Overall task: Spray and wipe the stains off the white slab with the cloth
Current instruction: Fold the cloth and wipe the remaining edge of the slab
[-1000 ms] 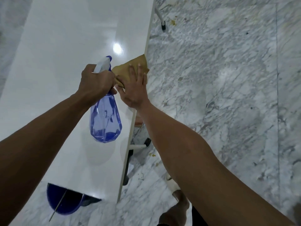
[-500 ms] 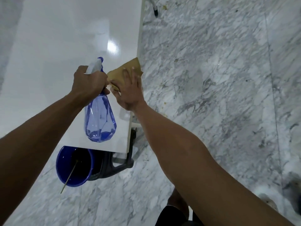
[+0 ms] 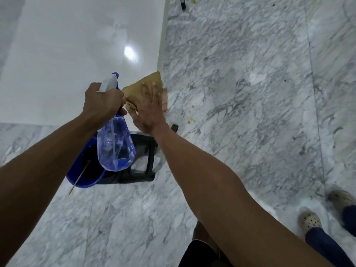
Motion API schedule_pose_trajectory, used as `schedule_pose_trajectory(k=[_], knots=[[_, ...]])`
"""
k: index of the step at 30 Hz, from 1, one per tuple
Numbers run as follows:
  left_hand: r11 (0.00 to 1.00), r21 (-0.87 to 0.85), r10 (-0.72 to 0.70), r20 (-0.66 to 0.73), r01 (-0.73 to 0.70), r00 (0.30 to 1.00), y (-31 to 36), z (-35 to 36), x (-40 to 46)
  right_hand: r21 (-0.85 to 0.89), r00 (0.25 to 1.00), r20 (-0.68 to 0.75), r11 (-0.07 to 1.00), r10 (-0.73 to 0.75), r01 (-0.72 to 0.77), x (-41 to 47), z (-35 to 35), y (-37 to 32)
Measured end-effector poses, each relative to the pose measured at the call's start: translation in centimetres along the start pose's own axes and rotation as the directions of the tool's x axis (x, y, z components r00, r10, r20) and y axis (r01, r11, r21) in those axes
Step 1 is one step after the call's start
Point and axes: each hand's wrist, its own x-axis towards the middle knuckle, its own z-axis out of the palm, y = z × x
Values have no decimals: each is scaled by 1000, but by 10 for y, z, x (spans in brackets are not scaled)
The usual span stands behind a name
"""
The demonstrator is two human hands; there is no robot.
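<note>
Okay: your left hand (image 3: pixel 103 99) is clamped round the neck of the blue spray bottle (image 3: pixel 115 145), hanging over the surface's near edge. Your right hand (image 3: pixel 149 110) lies flat, fingers spread, pressing the tan cloth (image 3: pixel 143 83) on the white slab (image 3: pixel 77 54) at its near right corner.

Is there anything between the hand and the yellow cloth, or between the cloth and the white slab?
Nothing visible. The right hand lies flat directly on the yellow cloth, and the cloth rests on the white slab at its near right corner. The left hand holds the spray bottle beside it.
</note>
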Motion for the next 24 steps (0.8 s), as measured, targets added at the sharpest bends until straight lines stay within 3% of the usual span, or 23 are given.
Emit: schedule_pose_trajectory(k=[9, 13, 15, 17, 19, 22, 24], knots=[[1000, -25, 4, -11, -4, 1000, -71, -21, -56, 72, 995, 99, 997, 21, -28, -85, 9, -32], [998, -53, -14, 1, 14, 1000, -74, -33, -76, 269, 965, 240, 948, 104, -169, -117, -23, -50], [998, -67, -11, 11, 12, 1000, -70, -43, -91, 528, 947, 285, 801, 145, -282, -133, -58, -66], [993, -117, 3, 38, 1, 999, -64, -54, -107, 723, 900, 322, 538, 293, -433, -139, -90, -80], [985, -174, 2, 43, 6, 999, -59, -67, -116, 771, 822, 343, 364, 454, -523, -135, -112, -93], [957, -287, -34, 23, 39, 999, -57, -95, -123, 871, 752, 387, 56, 534, -489, -123, -125, -101], [941, -337, -2, 18, 8, 1000, -58, -117, -127, 884, 735, 403, -25, 545, -466, -118, -135, -111]])
